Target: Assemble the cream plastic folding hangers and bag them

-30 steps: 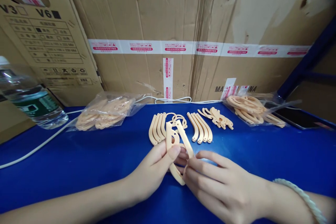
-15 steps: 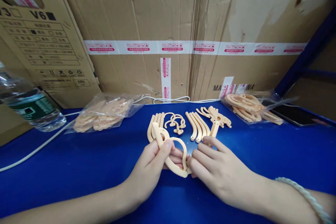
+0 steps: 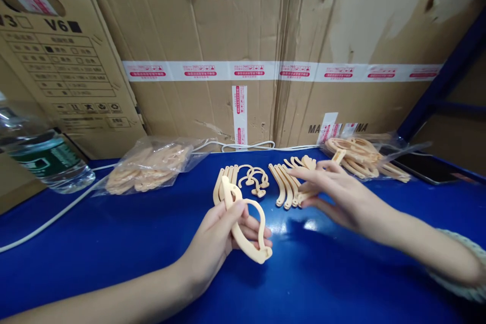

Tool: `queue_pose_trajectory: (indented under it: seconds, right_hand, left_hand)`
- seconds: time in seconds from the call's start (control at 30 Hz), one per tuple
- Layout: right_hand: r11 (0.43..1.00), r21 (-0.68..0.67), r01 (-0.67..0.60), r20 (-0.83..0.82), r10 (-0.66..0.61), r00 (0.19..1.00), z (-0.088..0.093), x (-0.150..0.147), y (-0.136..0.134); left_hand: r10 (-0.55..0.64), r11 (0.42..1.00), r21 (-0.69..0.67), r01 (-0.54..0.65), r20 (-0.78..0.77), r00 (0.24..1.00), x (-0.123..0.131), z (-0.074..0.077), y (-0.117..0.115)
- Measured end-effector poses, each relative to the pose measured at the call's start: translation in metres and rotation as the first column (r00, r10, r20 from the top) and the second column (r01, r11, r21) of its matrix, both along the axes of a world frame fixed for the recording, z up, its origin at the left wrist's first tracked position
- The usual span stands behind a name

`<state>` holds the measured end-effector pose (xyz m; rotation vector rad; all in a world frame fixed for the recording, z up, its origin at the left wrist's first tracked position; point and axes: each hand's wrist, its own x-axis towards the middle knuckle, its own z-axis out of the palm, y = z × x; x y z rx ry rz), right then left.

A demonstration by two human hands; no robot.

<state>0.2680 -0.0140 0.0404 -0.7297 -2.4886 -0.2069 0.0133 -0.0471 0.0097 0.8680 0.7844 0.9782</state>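
In my left hand (image 3: 228,228) is a beige plastic piece (image 3: 248,248) that looks like part of a folding hanger, a curved arm joined to a thinner curved hook. The thumb pinches it from above, with fingers beneath. My right hand (image 3: 337,192) reaches over the parts at the back right, fingers extended around a beige bar (image 3: 337,157) whose end sticks up behind the knuckles. Its fingertips are close to a row of curved arms (image 3: 283,185) and a pile of small pieces (image 3: 301,162), partly hidden. Between the hands lie several hooks (image 3: 253,177) and another row of arms (image 3: 220,182).
Clear bags of beige parts sit on the blue table (image 3: 132,258): a left bag (image 3: 150,164) and a right bag (image 3: 355,154). A phone (image 3: 429,167) lies at the right, a water bottle (image 3: 45,157) stands left. White cable (image 3: 56,220) and cardboard boxes (image 3: 212,116) border the back.
My right hand has moved away from the hanger piece, up and right to the loose parts, carrying the beige bar. My left hand still holds its piece, nearly in place.
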Motion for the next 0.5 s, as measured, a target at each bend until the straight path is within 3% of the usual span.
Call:
queue_pose_trajectory:
  seconds: [0.13,0.27,0.5]
  right_hand:
    - [0.995,-0.102,-0.019,0.142,0.034,0.989,0.007,0.023,0.026]
    - [0.969,-0.230,-0.096,0.169,0.137,0.976,0.006,0.025,0.032]
    - [0.932,-0.364,0.008,0.202,0.070,0.977,-0.001,0.026,0.027]
  left_hand:
    - [-0.001,1.000,-0.003,0.001,0.023,1.000,0.001,0.001,0.000]
    - [-0.006,1.000,-0.009,0.006,0.029,1.000,0.001,0.002,0.001]
    - [0.002,1.000,-0.018,-0.002,0.018,1.000,0.001,0.002,0.001]
